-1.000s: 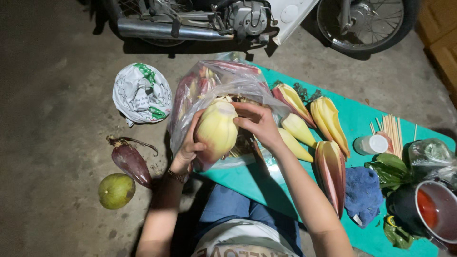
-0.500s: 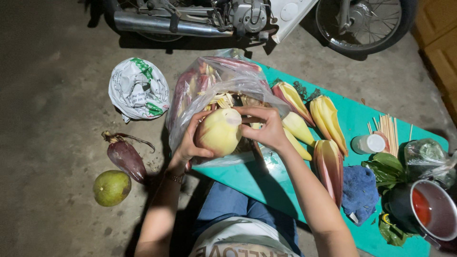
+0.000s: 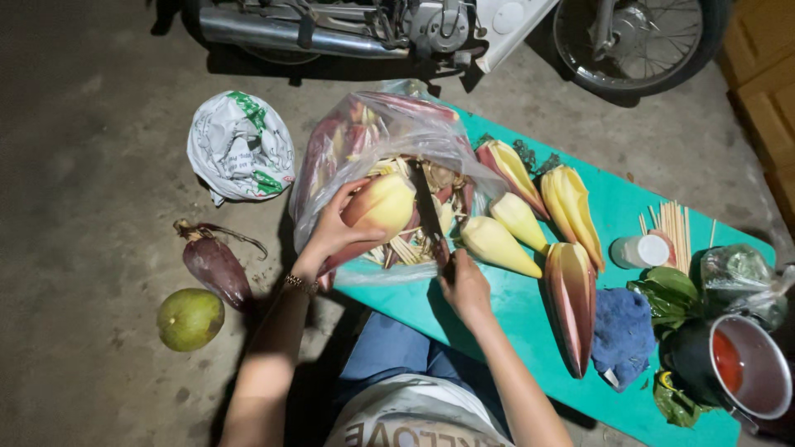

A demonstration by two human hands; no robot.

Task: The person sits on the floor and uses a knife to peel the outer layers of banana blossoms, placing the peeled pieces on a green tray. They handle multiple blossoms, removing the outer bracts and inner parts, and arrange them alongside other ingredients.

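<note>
I had the left hand (image 3: 331,232) wrapped around a pale, peeled banana blossom (image 3: 383,205), fingers curled tight on its near-left side, holding it over the open mouth of a clear plastic bag (image 3: 364,132). The right hand (image 3: 465,285) was closed around the handle of a dark knife (image 3: 427,213), blade pointing away from me and lying just beside the blossom, over the scraps in the bag.

That bag sat on the left end of a teal table (image 3: 530,331), bulging with reddish bracts and pale trimmings. To its left, on the floor, I saw a crumpled white bag with green print (image 3: 240,149), knotted shut. Nearer me lay a dark purple blossom (image 3: 214,263) and, just beside it, a round green fruit (image 3: 190,319).

On the table to the right of the knife lay more peeled yellow hearts (image 3: 501,244) and a tall halved one (image 3: 570,298), then a blue cloth (image 3: 623,335), a small white-lidded container (image 3: 642,251), a fan of wooden skewers (image 3: 672,232), a second clear bag of greens (image 3: 737,273) and a metal pot with red liquid (image 3: 749,364) at the right edge.

The ground was bare grey concrete (image 3: 83,165), dimly lit. At the far side stood a motorbike (image 3: 414,25), exhaust and wheel showing.
</note>
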